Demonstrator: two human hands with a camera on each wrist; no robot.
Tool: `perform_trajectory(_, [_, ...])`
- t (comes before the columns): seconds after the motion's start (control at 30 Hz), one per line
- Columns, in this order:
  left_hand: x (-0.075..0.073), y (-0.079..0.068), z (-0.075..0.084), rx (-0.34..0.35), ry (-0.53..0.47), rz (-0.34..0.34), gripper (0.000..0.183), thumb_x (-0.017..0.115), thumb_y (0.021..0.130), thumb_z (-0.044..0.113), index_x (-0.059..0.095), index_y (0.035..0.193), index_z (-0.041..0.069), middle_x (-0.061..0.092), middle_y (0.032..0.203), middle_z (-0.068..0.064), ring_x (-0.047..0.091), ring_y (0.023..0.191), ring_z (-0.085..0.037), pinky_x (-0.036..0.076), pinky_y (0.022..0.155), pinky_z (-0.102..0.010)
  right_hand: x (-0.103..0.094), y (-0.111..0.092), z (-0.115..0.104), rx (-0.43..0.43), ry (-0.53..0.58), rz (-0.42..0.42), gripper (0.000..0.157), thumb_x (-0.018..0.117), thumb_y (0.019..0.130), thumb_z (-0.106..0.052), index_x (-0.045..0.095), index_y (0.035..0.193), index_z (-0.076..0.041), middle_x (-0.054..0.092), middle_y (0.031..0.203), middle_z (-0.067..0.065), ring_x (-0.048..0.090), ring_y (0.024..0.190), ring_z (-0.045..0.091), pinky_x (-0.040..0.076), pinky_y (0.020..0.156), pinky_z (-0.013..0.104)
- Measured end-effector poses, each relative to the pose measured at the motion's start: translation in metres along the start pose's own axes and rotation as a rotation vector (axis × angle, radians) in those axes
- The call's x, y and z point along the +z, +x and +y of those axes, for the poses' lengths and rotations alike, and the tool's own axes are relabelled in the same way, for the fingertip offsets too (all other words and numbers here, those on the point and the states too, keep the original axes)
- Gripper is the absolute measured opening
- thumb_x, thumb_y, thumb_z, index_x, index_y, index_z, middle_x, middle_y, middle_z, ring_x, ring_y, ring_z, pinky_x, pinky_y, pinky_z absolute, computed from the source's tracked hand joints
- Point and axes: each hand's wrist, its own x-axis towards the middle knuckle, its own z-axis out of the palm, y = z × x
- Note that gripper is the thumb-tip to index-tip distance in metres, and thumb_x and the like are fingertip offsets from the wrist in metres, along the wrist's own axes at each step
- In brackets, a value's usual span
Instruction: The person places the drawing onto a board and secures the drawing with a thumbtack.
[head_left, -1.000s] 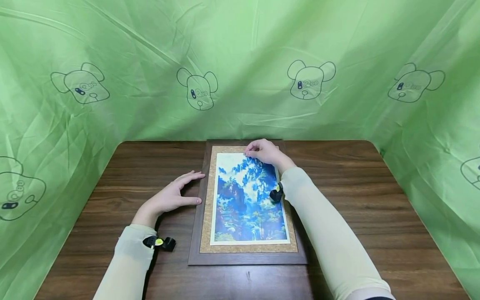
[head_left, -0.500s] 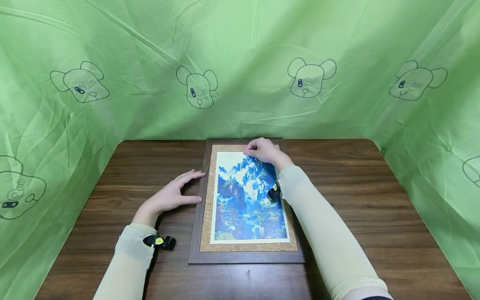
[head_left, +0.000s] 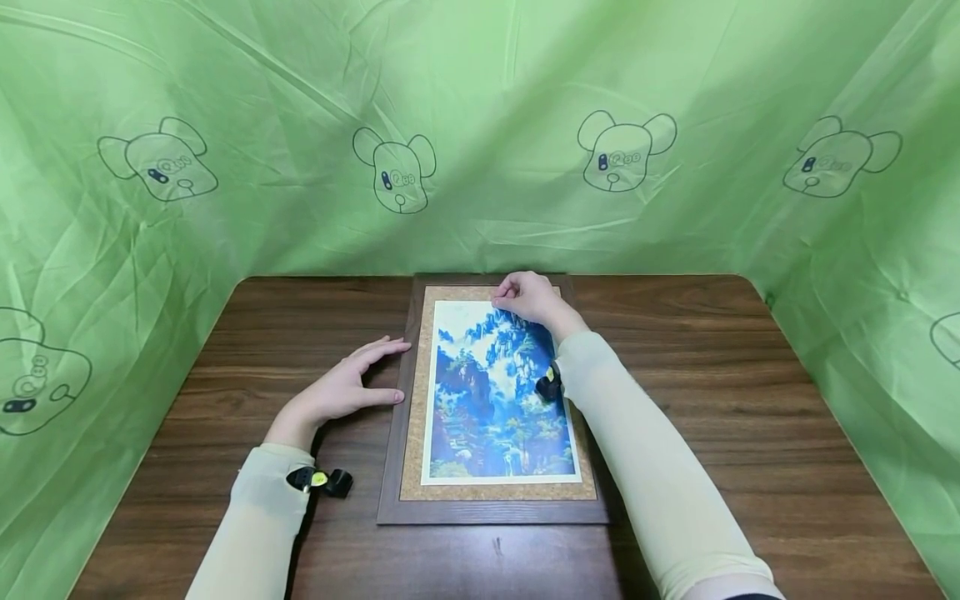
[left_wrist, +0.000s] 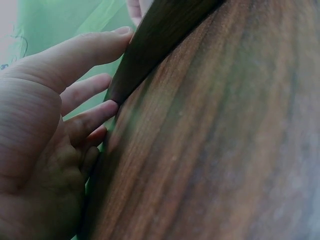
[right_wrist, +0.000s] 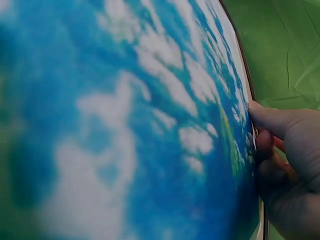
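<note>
A printed landscape picture (head_left: 487,408), blue and white with a white border, lies on a cork board (head_left: 495,493) inside a dark wooden frame (head_left: 480,512). My right hand (head_left: 531,298) reaches over the picture's upper right part, its curled thumb and fingers pinching at the top edge. In the right wrist view the thumb (right_wrist: 272,117) touches that edge; the fingertips are partly hidden. My left hand (head_left: 341,387) rests at the frame's left side, its spread fingers and thumb touching the frame. From the left wrist, the fingertips (left_wrist: 107,109) show against the frame's side.
The brown wood-grain table (head_left: 720,400) extends on both sides of the frame. A green cloth (head_left: 480,100) printed with outlined animal heads hangs behind the table and on either side. Black wrist cameras (head_left: 549,383) sit on both sleeves.
The head view has tilted slightly, so the table and frame sit a little higher. Both hands keep nearly the same places on the picture and frame.
</note>
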Motion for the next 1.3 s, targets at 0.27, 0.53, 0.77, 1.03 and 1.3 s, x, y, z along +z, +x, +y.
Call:
perform_trajectory(0.27, [-0.001, 0.0, 0.001, -0.006, 0.017, -0.015, 0.085, 0.087, 0.096, 0.04, 0.046, 0.168, 0.027, 0.027, 0.179, -0.011, 0.018, 0.167, -0.037, 0.022, 0.126, -0.072, 0.004, -0.003, 0.0, 0.013, -0.002, 0.029, 0.015, 0.08, 0.104, -0.027, 0.076, 0.101, -0.013, 0.069, 0.093, 0.005, 0.061, 0.087, 0.025, 0.05, 0.086, 0.042])
perform_trajectory(0.53, [-0.001, 0.001, 0.0, 0.004, 0.013, -0.017, 0.084, 0.087, 0.096, 0.039, 0.046, 0.168, 0.025, 0.027, 0.179, -0.013, 0.017, 0.167, -0.04, 0.021, 0.125, -0.074, 0.005, -0.004, -0.002, 0.006, -0.048, 0.031, 0.016, 0.079, 0.104, -0.026, 0.075, 0.103, -0.011, 0.069, 0.094, 0.005, 0.061, 0.088, 0.025, 0.051, 0.088, 0.042])
perform_trajectory(0.77, [0.002, 0.005, -0.001, 0.009, 0.009, -0.013, 0.084, 0.087, 0.096, 0.038, 0.046, 0.168, 0.025, 0.028, 0.179, -0.013, 0.018, 0.167, -0.04, 0.021, 0.125, -0.074, 0.005, -0.004, 0.0, 0.039, -0.074, 0.029, 0.016, 0.076, 0.106, -0.028, 0.073, 0.105, -0.012, 0.067, 0.095, 0.005, 0.06, 0.087, 0.024, 0.051, 0.087, 0.042])
perform_trajectory(1.03, [0.005, 0.011, -0.005, -0.003, -0.002, -0.033, 0.085, 0.088, 0.095, 0.041, 0.046, 0.168, 0.029, 0.027, 0.18, -0.009, 0.017, 0.168, -0.036, 0.022, 0.126, -0.071, -0.007, -0.022, 0.002, -0.08, -0.106, -0.075, 0.024, 0.074, 0.108, -0.028, 0.072, 0.121, -0.008, 0.068, 0.116, 0.009, 0.064, 0.102, 0.026, 0.052, 0.096, 0.045])
perform_trajectory(1.3, [-0.008, -0.003, -0.008, 0.013, 0.097, 0.035, 0.078, 0.085, 0.098, 0.042, 0.049, 0.166, 0.022, 0.043, 0.172, -0.012, 0.037, 0.159, -0.04, 0.032, 0.124, -0.067, -0.047, -0.064, -0.012, -0.317, -0.189, -0.197, 0.037, 0.079, 0.103, -0.019, 0.069, 0.136, -0.005, 0.066, 0.133, 0.016, 0.067, 0.119, 0.032, 0.054, 0.102, 0.051])
